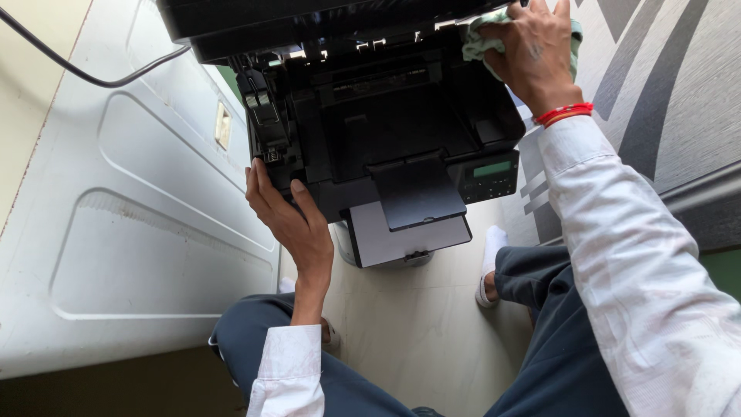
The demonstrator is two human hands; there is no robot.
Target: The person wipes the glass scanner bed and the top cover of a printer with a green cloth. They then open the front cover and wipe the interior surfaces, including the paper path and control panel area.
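Observation:
A black printer [386,116] with its scanner lid raised sits in front of me, paper tray [405,235] sticking out toward me. My left hand [289,220] grips the printer's lower left front corner, fingers wrapped onto its side. My right hand [532,50] presses a pale green cloth [478,42] against the upper right part of the printer, under the raised lid. A red thread band circles my right wrist. Both arms wear white sleeves.
A white moulded panel or door [131,208] lies to the left, with a black cable [77,69] running across it. A grey patterned surface [664,85] lies to the right. Below are my knees in dark trousers and the pale floor [417,324].

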